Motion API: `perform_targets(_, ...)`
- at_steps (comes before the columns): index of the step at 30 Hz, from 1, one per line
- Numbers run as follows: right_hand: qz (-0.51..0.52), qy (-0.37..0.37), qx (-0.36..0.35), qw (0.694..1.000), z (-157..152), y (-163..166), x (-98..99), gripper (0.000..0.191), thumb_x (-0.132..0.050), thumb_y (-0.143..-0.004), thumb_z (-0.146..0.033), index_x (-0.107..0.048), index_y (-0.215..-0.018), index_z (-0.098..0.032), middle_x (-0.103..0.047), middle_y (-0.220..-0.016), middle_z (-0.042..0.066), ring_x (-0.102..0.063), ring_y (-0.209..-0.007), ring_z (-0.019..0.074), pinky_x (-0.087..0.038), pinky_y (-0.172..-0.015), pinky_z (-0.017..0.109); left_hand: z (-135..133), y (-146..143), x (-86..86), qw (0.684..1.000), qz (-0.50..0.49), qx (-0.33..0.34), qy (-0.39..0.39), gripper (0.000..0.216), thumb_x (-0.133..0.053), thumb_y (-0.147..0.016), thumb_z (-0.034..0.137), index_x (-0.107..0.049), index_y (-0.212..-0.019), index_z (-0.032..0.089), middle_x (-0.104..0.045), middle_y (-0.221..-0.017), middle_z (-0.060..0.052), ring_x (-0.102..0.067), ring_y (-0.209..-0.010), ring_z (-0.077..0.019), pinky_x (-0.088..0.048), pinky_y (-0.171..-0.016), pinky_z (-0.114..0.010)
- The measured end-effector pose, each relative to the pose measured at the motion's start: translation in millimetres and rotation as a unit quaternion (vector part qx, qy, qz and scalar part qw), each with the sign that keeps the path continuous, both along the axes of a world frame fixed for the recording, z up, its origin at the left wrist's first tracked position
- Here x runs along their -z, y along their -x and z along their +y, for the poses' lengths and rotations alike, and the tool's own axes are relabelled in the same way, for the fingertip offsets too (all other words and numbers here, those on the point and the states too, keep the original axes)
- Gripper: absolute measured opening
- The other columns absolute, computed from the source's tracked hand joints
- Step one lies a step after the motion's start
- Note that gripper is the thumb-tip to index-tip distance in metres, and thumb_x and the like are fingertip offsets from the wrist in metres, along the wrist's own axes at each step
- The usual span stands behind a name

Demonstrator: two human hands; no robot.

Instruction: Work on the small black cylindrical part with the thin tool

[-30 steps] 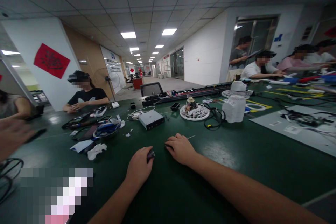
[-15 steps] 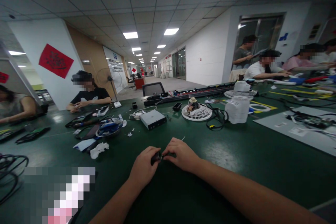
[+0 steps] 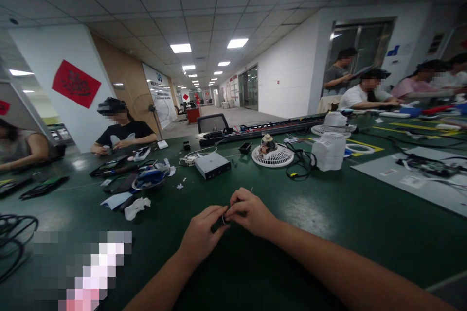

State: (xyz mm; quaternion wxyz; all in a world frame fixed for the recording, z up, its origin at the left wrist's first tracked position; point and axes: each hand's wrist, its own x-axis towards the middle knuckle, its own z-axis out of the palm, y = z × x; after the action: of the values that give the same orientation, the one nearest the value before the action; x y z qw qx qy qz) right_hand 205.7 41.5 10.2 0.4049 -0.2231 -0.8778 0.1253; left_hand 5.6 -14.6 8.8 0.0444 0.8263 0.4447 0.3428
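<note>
My left hand (image 3: 202,226) is closed around a small dark cylindrical part (image 3: 218,223), its right end showing between thumb and fingers. My right hand (image 3: 251,213) meets that end, thumb and fingertips pinched against it. A thin light-coloured rod (image 3: 251,190) sticks up from behind the right hand's fingers; its other end is hidden. Both hands are just above the dark green table (image 3: 233,272). What the right fingertips pinch is too small to make out.
Beyond my hands lie a silver optical drive (image 3: 212,164), a white fan grille with a motor (image 3: 273,154) and a white housing (image 3: 329,151). Crumpled white paper (image 3: 137,208) lies left. A grey panel (image 3: 412,170) with cables is right. Several people sit around the table.
My right hand has shifted slightly left and up, its fingertips now against the end of the dark part. The left hand has moved slightly right. The thin rod shows less.
</note>
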Motion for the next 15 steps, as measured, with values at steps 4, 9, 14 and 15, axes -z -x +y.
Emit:
perform_targets(4, 0.000, 0.032, 0.038, 0.999, -4, 2, -3.2, 0.011, -0.079, -0.075, -0.015, -0.070, -0.075, -0.021, -0.063, -0.085, 0.001, -0.057, -0.087, 0.0182, -0.045, -0.076, 0.031, 0, 1, 1.3, 0.999, 0.024, 0.018, -0.024, 0.038, -0.063, -0.084, 0.009, -0.066, -0.119, 0.023, -0.071, -0.115, -0.006, -0.068, -0.104, -0.0203, -0.057, -0.094, -0.035)
perform_targets(9, 0.013, 0.075, 0.105, 0.992, -7, 3, -6.5, 0.023, -0.081, -0.068, -0.016, -0.059, -0.074, -0.019, -0.059, -0.075, -0.001, -0.054, -0.075, 0.0174, -0.041, -0.064, 0.028, 0, 3, 3.7, 0.995, 0.052, 0.047, -0.072, 0.046, -0.057, -0.083, 0.001, -0.064, -0.124, 0.021, -0.072, -0.116, -0.007, -0.067, -0.107, -0.0209, -0.056, -0.097, -0.037)
perform_targets(14, 0.003, 0.076, 0.096, 0.993, -8, -2, -11.2, 0.017, -0.076, -0.075, -0.023, -0.061, -0.083, -0.020, -0.058, -0.078, 0.001, -0.054, -0.079, 0.0195, -0.043, -0.068, 0.031, 1, 0, 3.5, 0.997, 0.022, 0.009, -0.067, 0.047, -0.060, -0.084, 0.004, -0.062, -0.127, 0.021, -0.071, -0.119, -0.008, -0.067, -0.109, -0.0216, -0.055, -0.099, -0.038)
perform_targets(15, 0.020, 0.065, 0.097, 0.993, -8, -2, -12.3, 0.015, -0.072, -0.077, -0.020, -0.061, -0.088, -0.020, -0.058, -0.082, 0.002, -0.054, -0.081, 0.0202, -0.044, -0.071, 0.033, 2, 0, 3.6, 0.998, 0.008, -0.009, -0.065, 0.046, -0.061, -0.084, 0.006, -0.061, -0.128, 0.020, -0.070, -0.120, -0.008, -0.067, -0.110, -0.0219, -0.055, -0.099, -0.038)
